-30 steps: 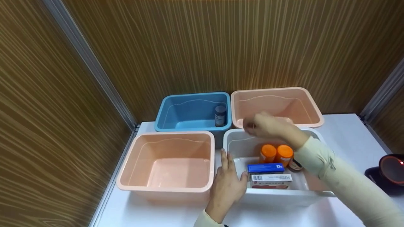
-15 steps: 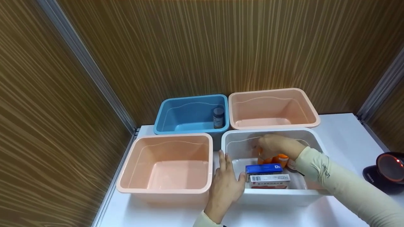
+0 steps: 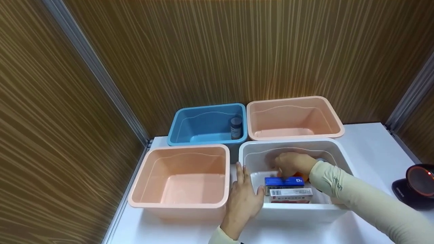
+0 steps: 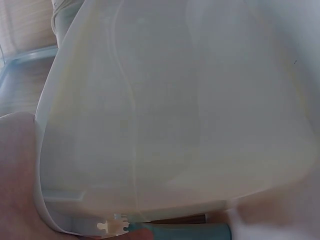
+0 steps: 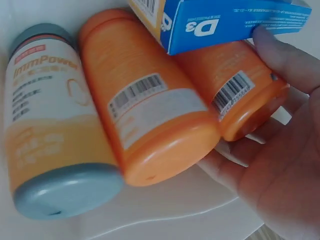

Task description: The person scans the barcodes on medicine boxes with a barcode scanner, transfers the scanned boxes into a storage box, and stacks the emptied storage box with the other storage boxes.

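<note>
My left hand [image 3: 243, 200] rests with straight fingers on the left rim of the white bin [image 3: 342, 154]; in the left wrist view its skin [image 4: 17, 175] lies against the bin's edge. Down inside that bin, my right hand [image 3: 294, 163] has its fingers and thumb around an orange bottle [image 5: 237, 82]. The thumb overlaps the edge of a blue box marked D3 [image 5: 235, 25]. Beside the held bottle are a second orange bottle [image 5: 145, 95] and a white-and-yellow bottle with grey ends [image 5: 55, 115]. A white box with a barcode [image 3: 291, 192] stands in front of the blue one.
A blue bin [image 3: 181, 130] behind holds a dark-capped bottle [image 3: 236, 128]. One pink bin [image 3: 223, 176] stands left of the white bin, another pink bin [image 3: 334, 118] behind it. A black device with a red light [image 3: 418, 184] sits at the right, and wood-grain panels [image 3: 217, 51] enclose the table.
My right hand has come down from above the back of the white bin to the orange bottles and taken hold of one. My left hand has stayed on the rim.
</note>
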Motion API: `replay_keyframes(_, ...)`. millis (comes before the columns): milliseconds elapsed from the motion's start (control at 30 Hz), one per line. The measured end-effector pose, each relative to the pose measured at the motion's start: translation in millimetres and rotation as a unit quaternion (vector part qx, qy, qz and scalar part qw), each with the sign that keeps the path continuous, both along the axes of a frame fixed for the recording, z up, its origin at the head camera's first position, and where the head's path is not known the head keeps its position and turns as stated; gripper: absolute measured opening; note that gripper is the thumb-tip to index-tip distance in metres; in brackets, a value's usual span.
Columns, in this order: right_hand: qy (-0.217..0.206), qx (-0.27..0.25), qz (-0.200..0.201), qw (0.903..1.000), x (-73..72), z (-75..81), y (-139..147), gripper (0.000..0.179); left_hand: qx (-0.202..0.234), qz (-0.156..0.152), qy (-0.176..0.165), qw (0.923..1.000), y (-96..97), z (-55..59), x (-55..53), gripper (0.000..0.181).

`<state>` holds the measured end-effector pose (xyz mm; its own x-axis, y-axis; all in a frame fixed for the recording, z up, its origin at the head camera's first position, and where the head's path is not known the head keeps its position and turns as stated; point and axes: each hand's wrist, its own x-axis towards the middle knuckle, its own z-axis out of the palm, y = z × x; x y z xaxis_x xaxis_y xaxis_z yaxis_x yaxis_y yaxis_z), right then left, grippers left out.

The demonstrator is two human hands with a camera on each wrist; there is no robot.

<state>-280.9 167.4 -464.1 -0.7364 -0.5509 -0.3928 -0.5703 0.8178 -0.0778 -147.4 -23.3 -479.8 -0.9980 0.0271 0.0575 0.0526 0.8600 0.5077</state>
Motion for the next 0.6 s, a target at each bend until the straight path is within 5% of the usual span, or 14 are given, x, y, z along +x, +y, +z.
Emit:
replay_keyframes(200,0.053,-0.017,0.024,0.9982,2.0,8.2,-10,0.025,-0.001,-0.004,0.019,0.9998,-0.2,-0.6,0.4,0.083)
replay_keyframes(367,0.074,-0.048,0.015,0.996,3.4,24.4,-12,0.015,-0.003,-0.005,0.001,1.0,-0.7,-0.5,-0.5,0.082)
replay_keyframes(600,0.071,-0.217,0.005,0.9736,1.2,52.1,-1,0.01,-0.005,-0.006,-0.013,0.9999,-1.2,0.4,-1.0,0.082)
